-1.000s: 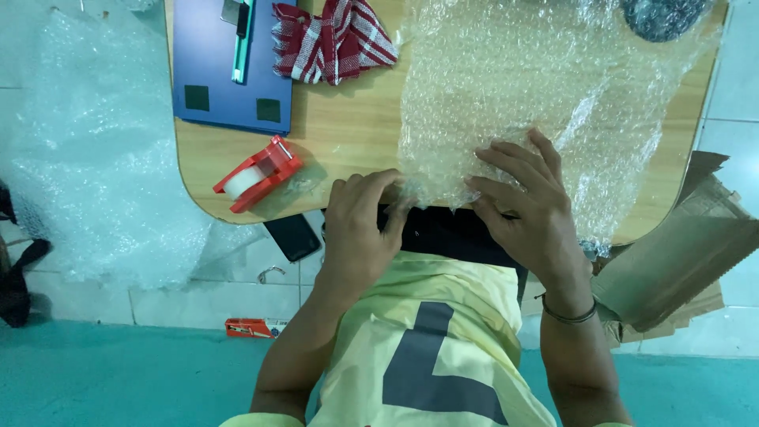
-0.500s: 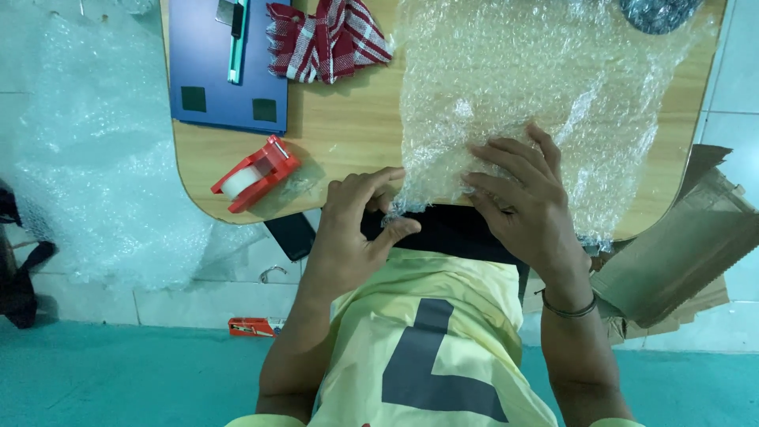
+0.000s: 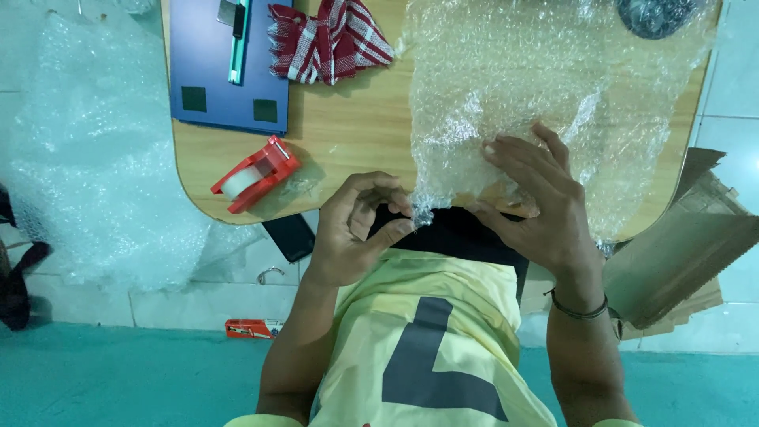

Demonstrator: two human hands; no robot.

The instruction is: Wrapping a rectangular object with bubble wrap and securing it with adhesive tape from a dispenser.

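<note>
A large sheet of clear bubble wrap point(image 3: 545, 87) covers the right half of the wooden table point(image 3: 348, 142). My left hand point(image 3: 356, 225) pinches the sheet's near left corner at the table's front edge. My right hand point(image 3: 538, 205) lies flat on the wrap, fingers spread, pressing it down over a black flat thing point(image 3: 458, 233) that shows at the table's edge below the sheet.
A red tape dispenser point(image 3: 257, 174) sits near the table's front left. A blue board point(image 3: 229, 67) with a green-handled cutter point(image 3: 237, 39) and a red checked cloth point(image 3: 328, 39) lie at the back. More bubble wrap point(image 3: 103, 150) is on the floor left; brown cardboard point(image 3: 680, 253) right.
My left hand has lifted off the wrap, drawn back toward me and closed its fingers on the sheet's corner. The right hand stays pressed on the wrap.
</note>
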